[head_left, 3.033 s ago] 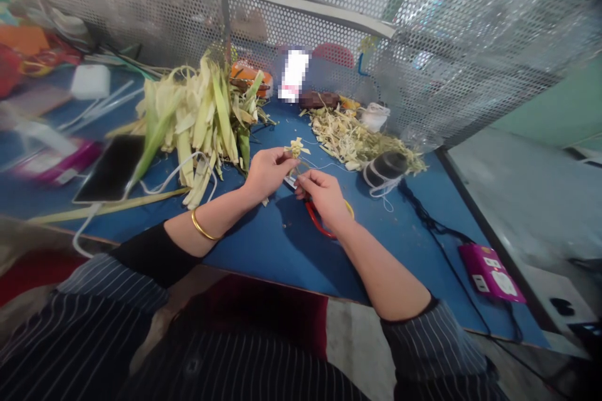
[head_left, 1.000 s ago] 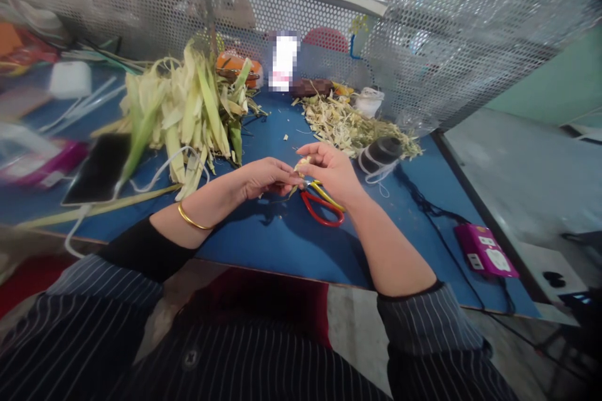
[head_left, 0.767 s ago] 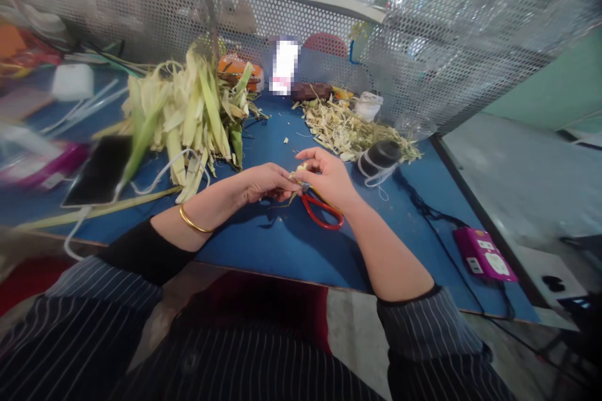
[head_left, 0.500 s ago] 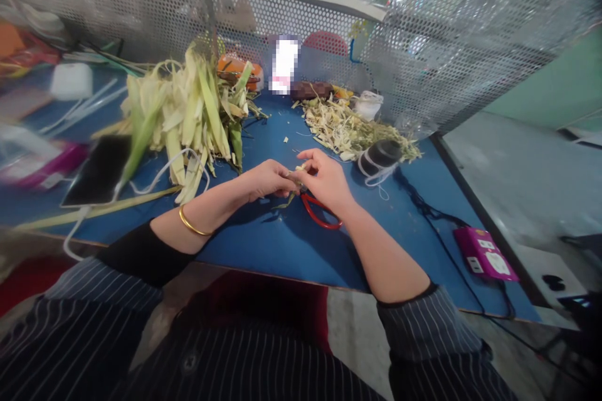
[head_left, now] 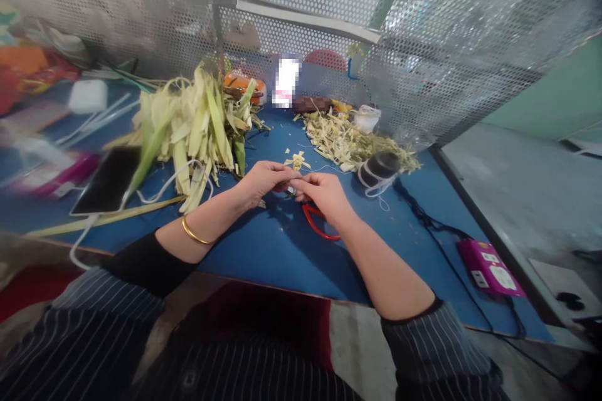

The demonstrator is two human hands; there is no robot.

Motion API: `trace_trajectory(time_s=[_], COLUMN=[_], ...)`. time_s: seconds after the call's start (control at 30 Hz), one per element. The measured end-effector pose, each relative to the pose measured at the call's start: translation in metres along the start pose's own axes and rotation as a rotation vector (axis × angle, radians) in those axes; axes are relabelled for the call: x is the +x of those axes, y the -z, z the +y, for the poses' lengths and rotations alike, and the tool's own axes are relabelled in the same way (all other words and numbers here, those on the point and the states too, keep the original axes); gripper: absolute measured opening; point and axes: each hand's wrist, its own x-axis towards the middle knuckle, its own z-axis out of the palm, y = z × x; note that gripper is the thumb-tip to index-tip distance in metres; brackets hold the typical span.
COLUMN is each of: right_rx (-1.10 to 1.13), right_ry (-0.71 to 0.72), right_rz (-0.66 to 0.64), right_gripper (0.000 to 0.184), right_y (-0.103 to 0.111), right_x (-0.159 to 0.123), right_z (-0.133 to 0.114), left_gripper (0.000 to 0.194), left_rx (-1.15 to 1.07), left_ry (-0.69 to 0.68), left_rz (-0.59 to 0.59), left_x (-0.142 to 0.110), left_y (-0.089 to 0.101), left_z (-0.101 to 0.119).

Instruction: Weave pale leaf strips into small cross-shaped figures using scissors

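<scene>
My left hand and my right hand meet over the middle of the blue table, fingertips pinched together. Just beyond them a small pale-yellow corn husk flower stands out, its base hidden in the fingers of both hands. Below my right hand lies a pair of scissors with red handles; the blades are mostly covered. To the left is a large heap of pale green corn husks. Behind my right hand spreads a pile of husk scraps, with a dark spool of white thread at its edge.
A phone with a white cable lies on the left. Against the perforated metal screen at the back stand a lit, blurred-out phone and an orange case. A purple box with black cords sits near the table's right edge.
My right fingers have closed in toward the left hand, and the husk flower now shows beyond the fingertips. The view has tilted slightly up, so the table sits lower in it.
</scene>
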Motion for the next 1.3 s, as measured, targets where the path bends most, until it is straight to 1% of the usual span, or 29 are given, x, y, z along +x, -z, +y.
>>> trace_trajectory(time_s=[0.1,0.2,0.3,0.4,0.47,0.53,0.6,0.67,0.73,0.8,0.87,1.0,1.07,1.17,1.3], right_rx=[0.087,0.085,-0.095,-0.295,-0.342,-0.374,-0.426,-0.496,-0.567,-0.592,-0.536,-0.287,-0.164,-0.036,0.007], right_ry=[-0.003,0.06,0.174,0.246,0.261,0.281,0.333,0.395,0.438,0.448,0.409,0.224,0.172,0.153,0.155], right_rz=[-0.014,-0.005,0.029,0.067,0.072,0.06,0.04,0.036,0.077,0.111,0.122,0.092,0.061,0.04,0.021], right_gripper=[0.023,0.021,0.023,0.025,0.025,0.024,0.022,0.021,0.022,0.023,0.023,0.025,0.023,0.021,0.022], right_y=[-0.003,0.001,0.005,0.005,0.004,0.003,0.003,0.004,0.005,0.004,0.002,-0.005,-0.007,-0.008,-0.009], right_x=[0.002,0.005,0.006,0.005,0.004,0.003,0.001,0.0,0.0,0.0,0.0,0.0,0.0,0.001,0.001], right_z=[0.005,0.007,0.006,0.005,0.004,0.004,0.005,0.005,0.005,0.005,0.005,0.004,0.005,0.008,0.009], left_gripper=[0.017,0.022,0.025,0.023,0.023,0.022,0.02,0.018,0.018,0.018,0.019,0.021,0.021,0.019,0.017], left_rx=[0.033,0.061,0.071,0.046,0.03,0.012,-0.018,-0.053,-0.078,-0.097,-0.119,-0.119,-0.105,-0.092,-0.059], left_ry=[-0.074,-0.121,-0.116,-0.058,-0.038,-0.057,-0.072,-0.054,-0.018,-0.002,-0.017,-0.052,-0.047,-0.025,-0.046], left_rz=[-0.009,-0.016,-0.028,-0.015,0.012,0.052,0.082,0.094,0.1,0.107,0.1,0.078,0.065,0.031,0.028], left_x=[0.001,0.001,-0.001,-0.001,-0.001,0.0,0.001,0.002,0.002,0.002,0.002,0.003,0.003,0.002,0.0], left_y=[0.0,-0.001,-0.001,-0.002,-0.002,-0.003,-0.005,-0.006,-0.007,-0.007,-0.006,-0.003,-0.001,0.0,-0.002], left_z=[-0.001,0.001,0.003,0.002,0.0,-0.003,-0.004,-0.005,-0.005,-0.005,-0.004,-0.006,-0.006,-0.005,-0.001])
